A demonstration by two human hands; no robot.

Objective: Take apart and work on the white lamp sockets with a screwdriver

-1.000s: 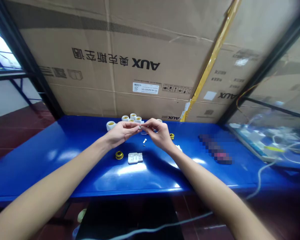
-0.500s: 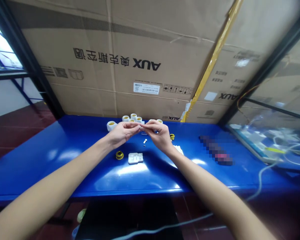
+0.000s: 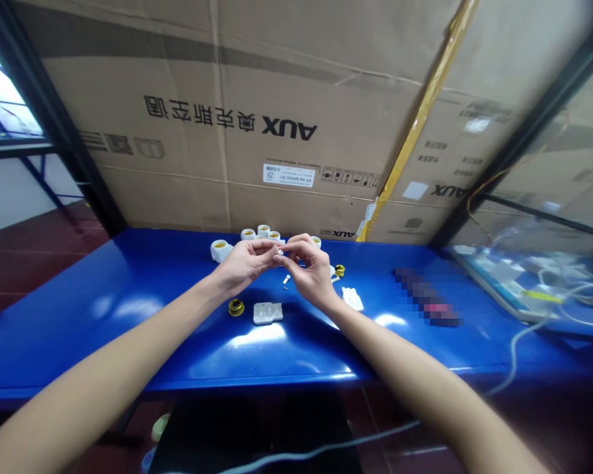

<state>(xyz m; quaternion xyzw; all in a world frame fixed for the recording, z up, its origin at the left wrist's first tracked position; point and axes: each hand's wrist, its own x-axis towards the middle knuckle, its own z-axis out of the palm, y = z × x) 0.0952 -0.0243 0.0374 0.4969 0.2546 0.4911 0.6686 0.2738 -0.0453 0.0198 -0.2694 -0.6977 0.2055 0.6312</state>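
My left hand (image 3: pixel 247 263) and my right hand (image 3: pixel 309 266) meet fingertip to fingertip above the blue table. Pinched between them is a small white part (image 3: pixel 280 252), too small to name. Under the hands lie a short white pin-like piece (image 3: pixel 286 280) and a tiny dark bit. Nearer to me rest a gold ring-shaped part (image 3: pixel 236 307) and a light grey notched block (image 3: pixel 267 313). A white block (image 3: pixel 352 299) lies beside my right wrist, and a second gold part (image 3: pixel 340 270) sits just beyond it.
Several white round fittings with yellow insides (image 3: pixel 248 235) stand at the table's back, along with a larger one (image 3: pixel 221 250) at left. Behind rises a big cardboard box (image 3: pixel 188 164). A blurred dark object (image 3: pixel 427 296) lies at right, near a tray with cables (image 3: pixel 538 289).
My right hand has tilted and shifted slightly left, fingers pinching closer against the left fingertips. The small white part and the white block by my wrist now show more plainly.
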